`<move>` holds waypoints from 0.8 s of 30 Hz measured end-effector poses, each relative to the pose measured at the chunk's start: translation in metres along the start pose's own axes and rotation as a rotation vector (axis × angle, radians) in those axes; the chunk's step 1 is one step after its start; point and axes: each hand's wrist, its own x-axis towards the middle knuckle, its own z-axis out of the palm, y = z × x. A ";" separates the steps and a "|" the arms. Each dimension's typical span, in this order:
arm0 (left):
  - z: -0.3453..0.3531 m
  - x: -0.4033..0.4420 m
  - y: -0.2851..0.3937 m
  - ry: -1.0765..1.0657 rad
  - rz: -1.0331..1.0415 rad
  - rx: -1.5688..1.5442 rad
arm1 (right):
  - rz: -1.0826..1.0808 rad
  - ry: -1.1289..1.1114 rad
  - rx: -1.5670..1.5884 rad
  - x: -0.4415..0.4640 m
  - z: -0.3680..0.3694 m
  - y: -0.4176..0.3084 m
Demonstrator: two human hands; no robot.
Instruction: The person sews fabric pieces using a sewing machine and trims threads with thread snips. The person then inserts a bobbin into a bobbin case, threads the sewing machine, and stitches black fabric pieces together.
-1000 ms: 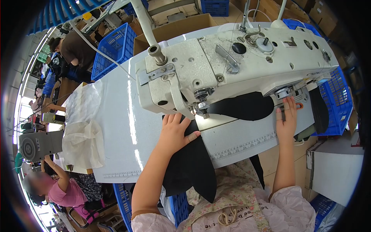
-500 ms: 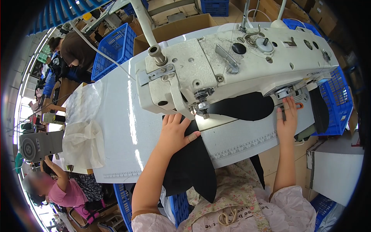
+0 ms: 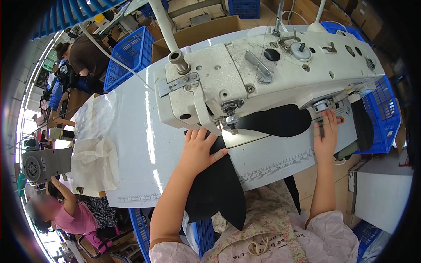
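My left hand (image 3: 198, 151) lies flat on a black fabric piece (image 3: 217, 188), thumb spread, its fingertips close to the needle area of a white sewing machine (image 3: 228, 79). The fabric hangs over the table's front edge toward my lap. Farther right, my right hand (image 3: 325, 136) has its fingers stretched out toward a metal knob (image 3: 321, 105) under the machine arm; whether they touch it I cannot tell. Beside those fingertips is a small orange-edged part (image 3: 340, 120). Another black fabric piece (image 3: 278, 121), rounded at its right end, lies beneath the arm.
A printed ruler (image 3: 280, 164) runs along the sewing table's front edge. Translucent plastic bags (image 3: 94, 162) lie on the left. Blue crates (image 3: 131, 57) stand behind the table, with another blue crate (image 3: 383, 116) at right. Two other people are at the left side.
Both my hands and the fabric stay where they were. At the far left, the person in a brown top has shifted their head slightly.
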 end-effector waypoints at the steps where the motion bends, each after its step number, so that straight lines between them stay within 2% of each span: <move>1: 0.000 0.000 0.000 0.000 -0.001 0.000 | 0.001 0.002 0.001 0.000 0.000 0.000; 11: 0.000 -0.001 0.001 0.024 0.024 0.019 | -0.046 0.045 -0.010 0.002 -0.005 -0.006; 13: -0.001 0.001 0.000 0.039 0.033 0.020 | -0.224 0.117 -0.065 0.002 -0.008 -0.022; 17: 0.001 -0.002 0.001 0.054 0.064 0.044 | -0.508 -0.258 0.289 0.005 -0.003 -0.104; 22: -0.001 -0.019 0.001 0.071 0.150 0.112 | -0.473 -0.375 0.251 0.011 0.026 -0.123; 24: -0.009 -0.038 -0.003 -0.013 0.110 0.151 | -0.454 -0.409 0.169 0.013 0.028 -0.116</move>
